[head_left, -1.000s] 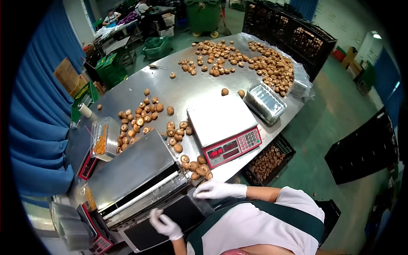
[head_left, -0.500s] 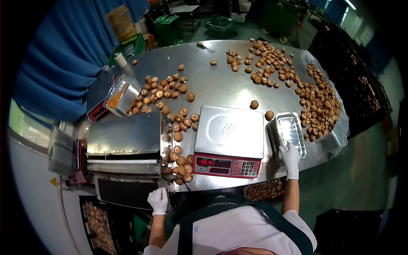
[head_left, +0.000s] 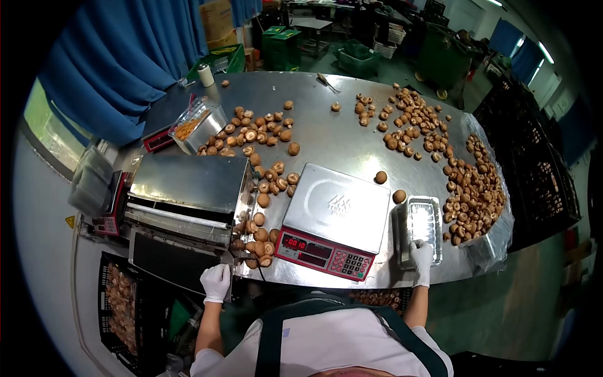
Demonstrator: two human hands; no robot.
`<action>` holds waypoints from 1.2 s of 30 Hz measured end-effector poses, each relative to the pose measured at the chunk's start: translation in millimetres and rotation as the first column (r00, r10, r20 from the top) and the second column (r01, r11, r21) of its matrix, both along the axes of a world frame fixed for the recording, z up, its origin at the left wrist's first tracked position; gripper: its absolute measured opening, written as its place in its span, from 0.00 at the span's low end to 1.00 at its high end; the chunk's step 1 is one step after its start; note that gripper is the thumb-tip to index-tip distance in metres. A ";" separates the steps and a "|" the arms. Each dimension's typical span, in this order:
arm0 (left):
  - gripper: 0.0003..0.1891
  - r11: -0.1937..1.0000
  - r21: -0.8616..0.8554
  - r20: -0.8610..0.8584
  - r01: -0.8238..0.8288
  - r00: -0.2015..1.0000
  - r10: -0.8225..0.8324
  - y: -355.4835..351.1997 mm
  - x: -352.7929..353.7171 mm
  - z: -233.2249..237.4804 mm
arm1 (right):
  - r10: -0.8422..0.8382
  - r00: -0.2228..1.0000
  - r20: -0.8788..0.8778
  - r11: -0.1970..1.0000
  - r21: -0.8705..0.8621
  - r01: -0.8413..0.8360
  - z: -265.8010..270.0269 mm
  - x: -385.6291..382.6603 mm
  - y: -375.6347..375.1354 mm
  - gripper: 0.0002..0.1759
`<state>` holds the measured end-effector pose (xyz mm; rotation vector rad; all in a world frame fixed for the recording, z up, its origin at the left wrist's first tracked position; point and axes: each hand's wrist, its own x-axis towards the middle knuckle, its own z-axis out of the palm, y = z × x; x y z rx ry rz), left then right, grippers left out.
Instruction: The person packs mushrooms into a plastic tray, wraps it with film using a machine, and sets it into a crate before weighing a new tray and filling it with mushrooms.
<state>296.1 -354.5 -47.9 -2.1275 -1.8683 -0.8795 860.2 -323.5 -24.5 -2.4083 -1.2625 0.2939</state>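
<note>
One clear plastic tray (head_left: 424, 217), perhaps the top of a nested stack, lay lengthwise on the worktop (head_left: 339, 135), just beside the scale (head_left: 336, 217) and between it and the mushrooms (head_left: 468, 188) heaped towards the right edge. Tray: thin-walled, ribbed, glossy, oblong with rounded corners. Judged very light, springy, easily dented or cracked, and slippery under a glove. Best taken by the stiffer rim at a short end, thumb above and fingers below, not by the flexing floor. Right hand (head_left: 421, 256), white-gloved, sat on the tray's near end, fingers curled over the rim and gripping it. Left hand (head_left: 217, 281), gloved likewise, rested at the front edge of the machine (head_left: 185, 188), fingers bent; whether it held anything could not be told. Scale: flat steel pan, red keypad front. Machine: boxy, with a sloped steel lid. Worktop: brushed steel, reflective. Mushrooms: brown, round-capped, matt, loose in scatters and piles.
</note>
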 end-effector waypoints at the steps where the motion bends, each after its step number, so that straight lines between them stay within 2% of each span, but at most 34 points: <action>1: 0.07 1.000 -0.012 -0.002 -0.001 1.000 0.001 0.1 0.9 0.7 | -0.022 0.999 -0.031 1.000 0.018 0.023 -0.8 0.7 -0.1 0.12; 3: 0.07 1.000 0.002 0.016 0.001 1.000 -0.001 0.8 3.4 2.9 | -0.047 0.998 -0.053 0.997 0.051 0.049 0.6 -6.0 0.1 0.11; 6: 0.07 0.999 -0.031 -0.013 -0.022 1.000 0.021 -0.2 1.5 1.2 | -0.066 0.977 0.202 0.991 0.126 0.041 -1.0 -13.6 1.0 0.08; 7: 0.07 0.999 -0.033 -0.015 -0.025 1.000 0.025 -0.5 1.2 1.3 | -0.062 0.978 0.201 0.992 0.125 0.038 1.3 -16.9 1.7 0.08; 9: 0.07 0.997 -0.067 0.012 -0.038 0.999 0.039 -0.3 2.9 2.8 | -0.114 0.948 0.296 0.933 0.359 0.000 10.4 -24.3 5.9 0.06; 10: 0.07 0.997 -0.070 0.013 -0.039 0.999 0.041 0.1 4.0 2.5 | -0.032 0.950 0.310 0.863 0.489 -0.131 16.1 -27.7 10.0 0.04; 11: 0.07 0.997 -0.061 0.019 -0.039 0.999 0.040 0.7 4.5 2.4 | -0.030 0.950 0.309 0.864 0.486 -0.131 29.8 -38.3 15.7 0.04; 13: 0.07 0.998 -0.055 0.018 -0.040 0.999 0.041 0.5 3.9 1.5 | 0.240 0.912 0.332 0.715 0.575 -0.398 56.7 -69.8 29.1 0.04; 15: 0.07 0.997 -0.057 0.010 -0.055 0.998 0.055 0.4 2.9 -0.7 | 0.428 0.823 0.373 0.626 0.534 -0.568 59.7 -92.9 40.1 0.06; 17: 0.07 0.996 -0.058 0.003 -0.063 0.998 0.063 -0.2 3.5 -0.5 | 0.601 0.749 0.279 0.624 0.421 -0.658 47.4 -111.9 47.9 0.04; 19: 0.07 0.996 -0.056 -0.001 -0.069 0.998 0.069 0.5 3.2 -0.7 | 0.713 0.691 0.119 0.676 0.142 -0.723 32.3 -121.6 51.2 0.07; 20: 0.07 0.996 -0.051 -0.012 -0.068 0.998 0.068 0.4 2.9 -1.0 | 0.754 0.653 0.072 0.652 0.029 -0.757 35.6 -125.2 53.9 0.11; 23: 0.08 0.996 -0.053 -0.029 -0.077 0.997 0.076 -0.2 5.1 1.1 | 0.734 0.679 -0.034 0.679 0.074 -0.730 39.4 -127.1 60.8 0.14; 24: 0.08 0.995 -0.058 -0.035 -0.084 0.996 0.082 -0.4 5.9 3.0 | 0.721 0.690 -0.063 0.692 0.039 -0.721 45.4 -128.6 62.8 0.17; 29: 0.07 0.990 -0.131 0.006 -0.057 0.998 0.058 -7.0 4.0 6.7 | 0.725 0.682 -0.089 0.683 -0.024 -0.730 45.0 -125.5 70.9 0.18; 31: 0.04 0.976 -0.167 0.368 -0.137 0.910 0.191 -6.0 2.6 6.8 | 0.723 0.678 -0.131 0.680 -0.036 -0.732 49.2 -124.2 75.3 0.18; 32: 0.03 0.994 -0.066 0.294 -0.089 0.950 0.105 1.8 3.5 19.1 | 0.723 0.678 -0.133 0.683 -0.011 -0.731 50.4 -123.2 76.3 0.18; 33: 0.03 0.994 -0.065 0.289 -0.088 0.952 0.103 13.6 4.7 36.2 | 0.722 0.675 -0.150 0.684 0.015 -0.729 46.7 -120.3 76.8 0.17; 35: 0.03 0.999 -0.050 0.430 -0.014 0.902 0.035 50.3 8.0 79.2 | 0.712 0.681 -0.172 0.695 0.036 -0.718 54.3 -119.9 78.3 0.16; 36: 0.04 0.996 -0.086 0.413 -0.027 0.909 0.060 70.9 9.1 106.9 | 0.702 0.681 -0.209 0.706 0.071 -0.705 59.5 -121.3 79.2 0.15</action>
